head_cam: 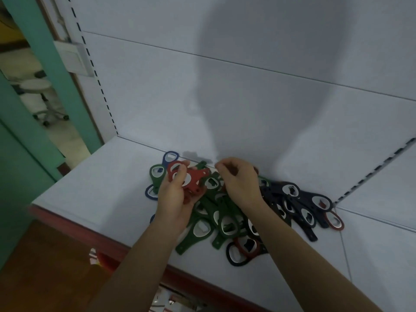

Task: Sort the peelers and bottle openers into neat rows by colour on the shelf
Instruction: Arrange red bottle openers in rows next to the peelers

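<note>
A mixed heap of bottle openers lies on the white shelf. Green openers fill the heap's middle, with dark navy ones to the right. A blue opener sits at the back left, and a red one at the far right. My left hand grips a bunch of red openers above the heap's left side. My right hand hovers over the heap's centre with its fingers curled. Whether those fingers pinch anything is hidden.
The shelf's white back panel rises right behind the heap. A red strip runs along the shelf's front edge. A slotted upright marks the joint to the right-hand shelf. A stool stands on the floor far left.
</note>
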